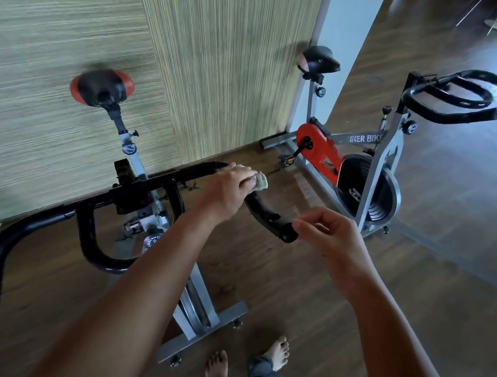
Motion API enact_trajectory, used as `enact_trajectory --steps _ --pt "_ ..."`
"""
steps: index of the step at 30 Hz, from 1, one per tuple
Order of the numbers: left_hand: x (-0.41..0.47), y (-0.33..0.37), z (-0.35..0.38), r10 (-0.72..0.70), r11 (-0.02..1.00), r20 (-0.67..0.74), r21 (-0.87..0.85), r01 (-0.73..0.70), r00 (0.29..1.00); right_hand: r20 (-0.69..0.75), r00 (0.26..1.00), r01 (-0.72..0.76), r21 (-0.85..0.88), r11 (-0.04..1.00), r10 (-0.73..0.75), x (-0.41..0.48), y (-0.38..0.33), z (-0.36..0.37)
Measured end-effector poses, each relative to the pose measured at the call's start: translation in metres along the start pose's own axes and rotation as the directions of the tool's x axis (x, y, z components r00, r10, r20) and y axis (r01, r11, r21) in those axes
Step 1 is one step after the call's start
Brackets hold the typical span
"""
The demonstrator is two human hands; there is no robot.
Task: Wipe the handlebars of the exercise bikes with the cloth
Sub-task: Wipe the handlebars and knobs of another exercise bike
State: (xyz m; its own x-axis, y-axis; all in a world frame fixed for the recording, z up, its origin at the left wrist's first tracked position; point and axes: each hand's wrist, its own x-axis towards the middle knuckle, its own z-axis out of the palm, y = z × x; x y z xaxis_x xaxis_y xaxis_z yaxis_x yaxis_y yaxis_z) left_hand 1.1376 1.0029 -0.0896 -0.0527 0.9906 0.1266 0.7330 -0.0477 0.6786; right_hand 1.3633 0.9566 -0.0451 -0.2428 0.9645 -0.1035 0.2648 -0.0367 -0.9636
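Observation:
The near exercise bike's black handlebar [140, 184] runs across the middle of the view, with its right horn curving down to an end at centre. My left hand [231, 188] grips a crumpled pale cloth [260, 183] wrapped over the bend of that right horn. Just beside the horn's tip, my right hand [325, 233] hovers with loosely curled fingers that hold nothing. A second bike stands at the right, and its black handlebar [453, 99] is untouched.
The near bike's red and black saddle [102, 87] faces a striped green wall panel [191, 65]. The second bike has a red chain guard [318, 149] and a flywheel. The floor is dark wood. My bare feet [279, 353] stand by the near bike's grey base.

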Motion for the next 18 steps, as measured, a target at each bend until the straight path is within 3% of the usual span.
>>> enact_trajectory --steps 6,11,18 --pt "-0.027 -0.005 0.009 0.051 0.998 0.114 -0.036 -0.047 0.992 0.045 0.998 -0.043 0.081 0.996 0.039 0.012 0.002 0.0" --pt "-0.005 -0.012 -0.003 -0.016 0.999 -0.059 0.036 0.018 0.998 0.075 0.994 -0.083 0.045 0.996 0.08 0.035 0.005 0.008" --pt "-0.025 0.003 0.011 -0.08 0.991 -0.143 -0.119 0.063 0.986 0.161 0.986 -0.023 -0.145 0.989 0.047 0.08 0.019 0.012"
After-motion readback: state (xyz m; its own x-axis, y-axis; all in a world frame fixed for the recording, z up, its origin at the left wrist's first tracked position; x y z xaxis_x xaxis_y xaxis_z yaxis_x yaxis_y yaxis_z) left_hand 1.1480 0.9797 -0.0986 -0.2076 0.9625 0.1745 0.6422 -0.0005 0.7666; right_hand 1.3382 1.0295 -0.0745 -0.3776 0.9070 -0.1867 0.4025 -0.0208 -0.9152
